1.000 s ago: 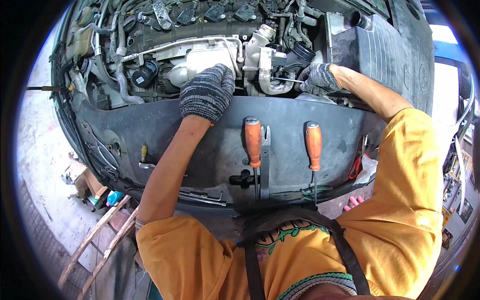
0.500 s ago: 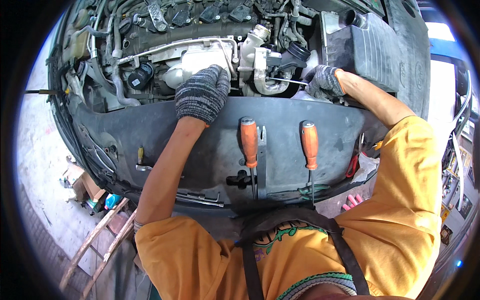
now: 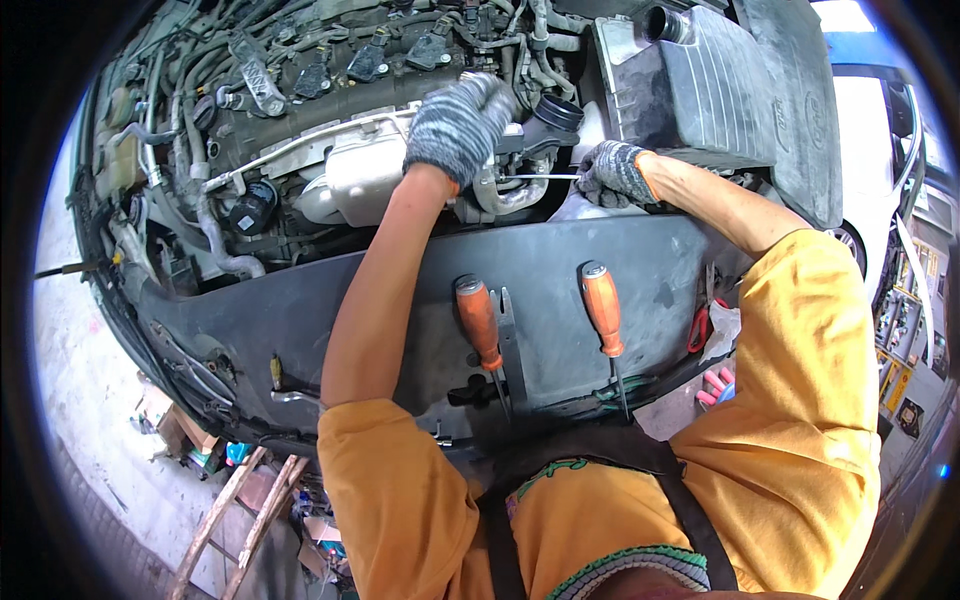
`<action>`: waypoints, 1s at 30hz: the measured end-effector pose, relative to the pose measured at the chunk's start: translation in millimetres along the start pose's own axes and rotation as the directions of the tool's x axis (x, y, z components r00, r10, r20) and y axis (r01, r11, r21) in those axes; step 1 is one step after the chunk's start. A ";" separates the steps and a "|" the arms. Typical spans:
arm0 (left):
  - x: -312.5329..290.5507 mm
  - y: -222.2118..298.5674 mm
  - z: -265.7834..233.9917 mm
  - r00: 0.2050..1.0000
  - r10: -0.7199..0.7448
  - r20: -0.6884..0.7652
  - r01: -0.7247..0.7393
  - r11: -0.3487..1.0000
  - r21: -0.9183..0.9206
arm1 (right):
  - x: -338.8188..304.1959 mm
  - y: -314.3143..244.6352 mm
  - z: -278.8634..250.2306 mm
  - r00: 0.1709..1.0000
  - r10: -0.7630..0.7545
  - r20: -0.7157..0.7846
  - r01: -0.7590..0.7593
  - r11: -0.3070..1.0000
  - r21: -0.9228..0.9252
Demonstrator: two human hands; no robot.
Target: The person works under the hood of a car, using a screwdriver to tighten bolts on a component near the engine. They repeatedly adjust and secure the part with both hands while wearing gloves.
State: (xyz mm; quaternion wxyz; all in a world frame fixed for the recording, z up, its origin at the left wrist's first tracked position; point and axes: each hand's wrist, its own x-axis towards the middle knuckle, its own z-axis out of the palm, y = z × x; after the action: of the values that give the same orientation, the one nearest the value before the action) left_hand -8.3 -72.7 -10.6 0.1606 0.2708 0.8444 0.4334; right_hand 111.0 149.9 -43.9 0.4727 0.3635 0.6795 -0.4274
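I lean over an open car engine bay. My left hand (image 3: 458,125), in a grey knit glove, rests on the silver engine parts beside a black round hose end (image 3: 553,115). My right hand (image 3: 613,172), gloved too, is closed on a thin metal tool (image 3: 540,177) whose shaft points left toward a curved metal pipe (image 3: 500,195). Two orange-handled screwdrivers (image 3: 478,322) (image 3: 603,308) and a flat wrench (image 3: 510,345) lie on the dark front panel (image 3: 300,310) below my arms.
A black air box (image 3: 720,90) stands at the right of the bay. Red-handled pliers (image 3: 698,325) lie at the panel's right end. Hoses and ignition coils (image 3: 365,60) fill the far side. Wooden slats (image 3: 235,515) and clutter lie on the ground at lower left.
My left hand has moved up and to the right, from the silver cover toward the black hose end. My right hand with the thin tool has stayed near the pipe.
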 end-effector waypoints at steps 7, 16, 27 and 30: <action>18.9 -18.9 -12.5 0.969 0.150 -0.197 -0.140 0.988 0.061 | -9.0 -15.4 9.5 0.988 0.136 -0.072 -0.139 0.989 -0.039; 23.4 -23.6 -21.0 0.971 0.174 -0.165 -0.147 0.975 0.166 | -13.5 -9.9 -1.4 0.996 -0.080 0.026 0.081 0.995 -0.059; 21.3 -24.1 -14.9 0.983 0.143 -0.117 -0.137 0.989 0.062 | 5.7 11.4 14.8 0.807 -0.579 -0.116 0.383 0.662 -0.644; 24.3 -21.1 -13.8 0.988 0.109 -0.109 -0.100 0.992 0.082 | -12.9 9.1 16.9 0.773 -0.621 -0.130 0.403 0.639 -0.655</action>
State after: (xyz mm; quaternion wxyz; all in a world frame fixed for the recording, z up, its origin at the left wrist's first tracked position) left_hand -41.4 -77.2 -20.9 0.0791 0.2956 0.8528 0.4231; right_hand 128.6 136.4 -37.0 0.2916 0.0540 0.9243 -0.2401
